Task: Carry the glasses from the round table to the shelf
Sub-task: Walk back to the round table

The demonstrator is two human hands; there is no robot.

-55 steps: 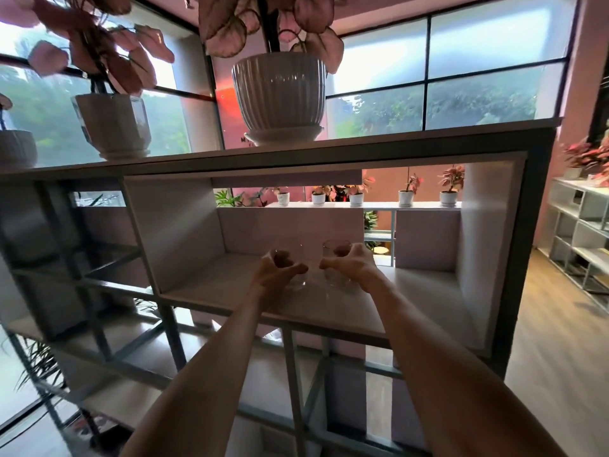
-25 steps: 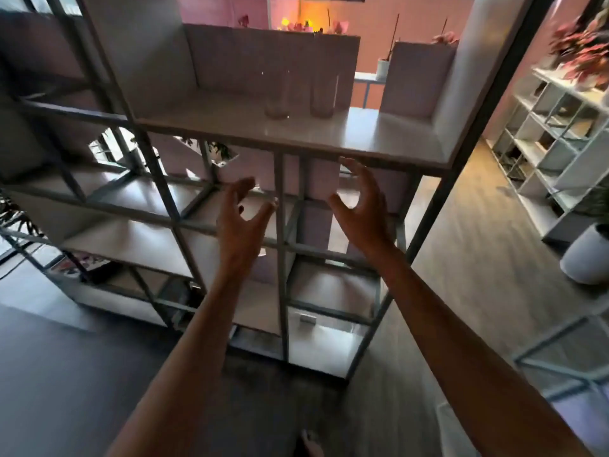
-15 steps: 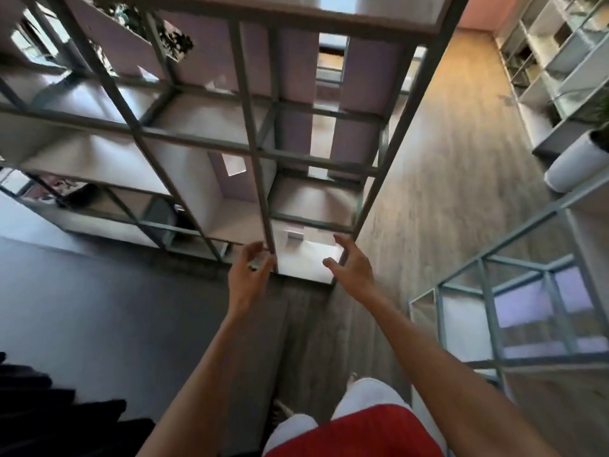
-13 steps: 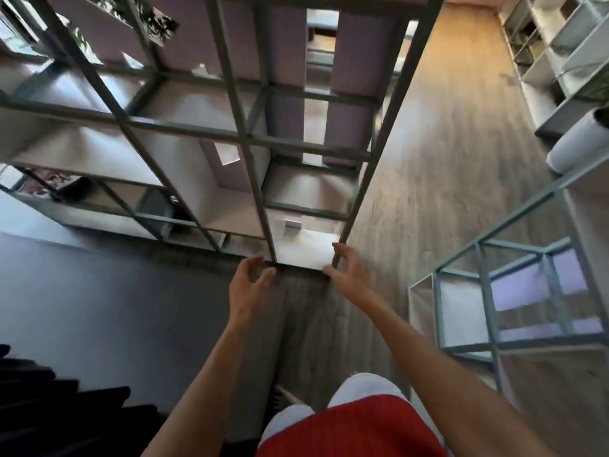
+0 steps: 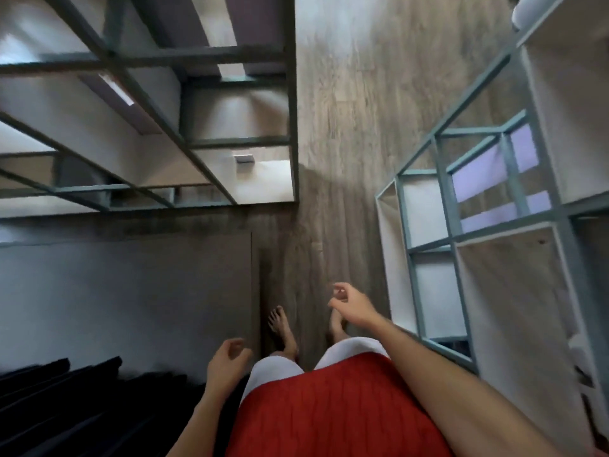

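Head view, steeply downward, floorward

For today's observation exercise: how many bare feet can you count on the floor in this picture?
2. The left foot is planted on the wooden floor above the white shorts; the right foot lies partly hidden behind the right hand.

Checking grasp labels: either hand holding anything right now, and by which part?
Nothing is held. The left hand and the right hand are both empty, fingers loosely curled, over the floor.
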